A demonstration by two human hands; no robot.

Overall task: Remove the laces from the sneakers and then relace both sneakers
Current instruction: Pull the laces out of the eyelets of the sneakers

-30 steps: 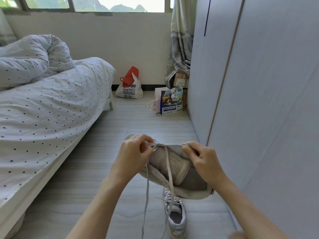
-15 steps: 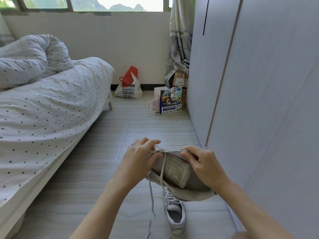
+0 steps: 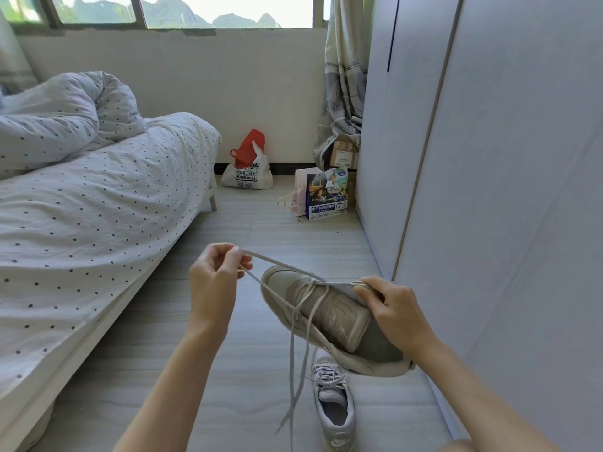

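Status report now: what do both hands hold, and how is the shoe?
Left hand pinches lace, pulled out sideways. Right hand grips held sneaker, mostly unlaced. Second sneaker on floor, still laced. Nothing in the way.

Bed (image 3: 98, 207), wardrobe (image 3: 489, 190), bags (image 3: 247, 171) by wall

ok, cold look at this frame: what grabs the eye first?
Centre frame, the beige sneaker held up off the floor: the right hand grips its side while the left hand pinches a lace drawn out to the left, its loose ends dangling down. Below it, the second sneaker lies on the floor, still laced. At left, the polka-dot bed fills much of the frame.
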